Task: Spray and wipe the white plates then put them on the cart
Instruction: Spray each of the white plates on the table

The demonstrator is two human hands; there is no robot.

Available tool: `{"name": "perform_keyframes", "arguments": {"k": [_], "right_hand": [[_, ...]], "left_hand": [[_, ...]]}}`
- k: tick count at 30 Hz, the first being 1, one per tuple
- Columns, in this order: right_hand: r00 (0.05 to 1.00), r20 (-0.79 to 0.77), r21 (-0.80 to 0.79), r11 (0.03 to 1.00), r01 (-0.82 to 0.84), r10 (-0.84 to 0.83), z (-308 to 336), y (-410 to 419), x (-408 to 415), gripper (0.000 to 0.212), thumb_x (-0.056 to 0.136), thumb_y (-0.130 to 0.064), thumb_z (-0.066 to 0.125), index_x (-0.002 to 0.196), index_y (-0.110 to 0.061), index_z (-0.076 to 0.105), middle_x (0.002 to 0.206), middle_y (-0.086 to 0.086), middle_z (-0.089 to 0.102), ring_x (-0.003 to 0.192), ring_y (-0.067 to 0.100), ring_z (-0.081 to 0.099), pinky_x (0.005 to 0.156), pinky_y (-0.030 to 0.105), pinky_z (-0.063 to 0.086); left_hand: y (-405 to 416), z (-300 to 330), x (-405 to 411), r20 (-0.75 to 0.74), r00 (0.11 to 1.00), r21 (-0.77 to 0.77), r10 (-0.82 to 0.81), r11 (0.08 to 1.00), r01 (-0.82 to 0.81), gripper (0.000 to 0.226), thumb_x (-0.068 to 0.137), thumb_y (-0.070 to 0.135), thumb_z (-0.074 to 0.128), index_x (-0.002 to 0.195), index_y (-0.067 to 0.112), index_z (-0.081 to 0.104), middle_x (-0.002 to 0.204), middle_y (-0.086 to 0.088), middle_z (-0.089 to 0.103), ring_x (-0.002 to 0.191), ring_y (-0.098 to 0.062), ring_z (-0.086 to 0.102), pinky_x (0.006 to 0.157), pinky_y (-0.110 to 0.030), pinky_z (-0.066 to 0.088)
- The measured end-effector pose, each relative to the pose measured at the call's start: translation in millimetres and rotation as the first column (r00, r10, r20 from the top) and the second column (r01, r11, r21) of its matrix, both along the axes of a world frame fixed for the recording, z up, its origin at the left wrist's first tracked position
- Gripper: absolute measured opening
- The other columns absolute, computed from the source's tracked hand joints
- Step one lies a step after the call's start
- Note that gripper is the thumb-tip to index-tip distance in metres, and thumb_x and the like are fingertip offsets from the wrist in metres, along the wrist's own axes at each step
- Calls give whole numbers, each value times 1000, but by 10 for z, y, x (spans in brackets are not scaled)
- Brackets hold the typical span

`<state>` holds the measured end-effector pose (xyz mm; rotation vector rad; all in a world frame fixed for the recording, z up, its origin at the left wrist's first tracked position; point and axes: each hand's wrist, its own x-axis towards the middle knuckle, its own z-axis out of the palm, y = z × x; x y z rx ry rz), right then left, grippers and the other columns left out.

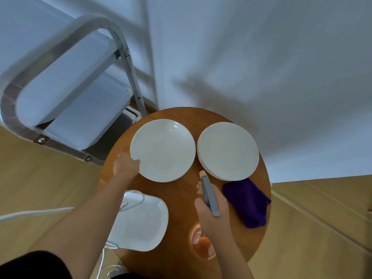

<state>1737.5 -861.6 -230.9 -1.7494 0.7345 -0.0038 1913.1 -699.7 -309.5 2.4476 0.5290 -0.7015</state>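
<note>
The left hand (pixel 126 164) pinches the rim of the left round white plate (pixel 162 150) on the round wooden tabletop (pixel 181 198); the right hand (pixel 213 210) grips a grey-headed spray bottle (pixel 209 195). Best to aim at the plate's middle and mist lightly.

No readable text, label, brand, number or sign anywhere.
</note>
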Motion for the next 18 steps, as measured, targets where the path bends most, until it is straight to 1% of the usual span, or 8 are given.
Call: {"name": "perform_keyframes", "arguments": {"k": [1, 2, 5, 8, 10, 11, 14, 18], "right_hand": [[1000, 9, 5, 1000, 5, -5, 10, 47, 15, 41, 84, 6, 57, 79, -35, 62, 62, -14, 56, 55, 4, 53, 53, 7, 43], [1000, 6, -21, 1000, 6, -6, 10, 96, 41, 37, 83, 7, 57, 78, -30, 61, 60, -11, 52, 52, 6, 49, 50, 7, 42], [1000, -27, -56, 998, -11, 10, 9, 252, 127, 37, 83, 3, 58, 72, -31, 49, 63, -6, 48, 54, 8, 44, 48, 7, 42], [999, -34, -50, 999, -13, 11, 2, 347, 165, 36, 83, 3, 57, 73, -31, 49, 64, -4, 49, 55, 9, 45, 49, 9, 43], [1000, -19, -69, 998, -12, 11, 8, 406, 186, 36, 83, 3, 57, 75, -31, 51, 62, -5, 48, 52, 5, 45, 49, 9, 42], [1000, -12, -75, 997, -12, 11, 9, 429, 196, 36, 82, 4, 57, 76, -31, 51, 61, -6, 46, 51, 3, 45, 48, 9, 41], [1000, 13, -81, 997, 11, -10, 17, 498, 225, 37, 81, 5, 57, 75, -30, 51, 56, -9, 46, 51, 0, 45, 48, 9, 40], [993, 86, -139, 986, 87, -75, 11, 566, 251, 40, 80, 9, 56, 66, -26, 44, 55, -18, 48, 50, 2, 45, 44, 8, 37]], "left_hand": [[27, 4, 25, -5, 1000, -10, -23, 1000, 23, 25, 93, 21, 61, 108, 3, 53, 108, -19, 62, 83, -25, 58, 68, -28, 48], [47, 4, 40, -7, 999, -24, -36, 999, 36, 24, 94, 19, 60, 109, 3, 53, 108, -18, 62, 84, -25, 59, 67, -28, 50], [42, 14, 25, 42, 999, -50, -4, 999, 6, 32, 95, 12, 54, 124, 3, 42, 101, -13, 56, 79, -21, 54, 57, -25, 43], [-1, 35, 10, 117, 986, -117, 120, 987, -106, 32, 96, 7, 48, 124, 8, 34, 82, -2, 45, 67, -13, 46, 48, -20, 35], [21, 53, 25, 122, 968, -223, 219, 956, -189, 28, 95, 6, 50, 118, 12, 36, 83, -1, 47, 66, -12, 46, 48, -19, 36], [44, 60, 30, 107, 960, -284, 258, 934, -219, 30, 94, 6, 53, 119, 14, 38, 88, -1, 49, 68, -13, 49, 51, -19, 39], [122, 97, 27, 18, 940, -459, 339, 838, -294, 39, 91, 6, 61, 127, 15, 52, 109, -2, 56, 90, -20, 57, 64, -28, 51], [210, 146, -37, -185, 843, -612, 504, 612, -500, 31, 87, 2, 64, 112, 21, 61, 111, 0, 59, 97, -23, 60, 65, -30, 57]]}}
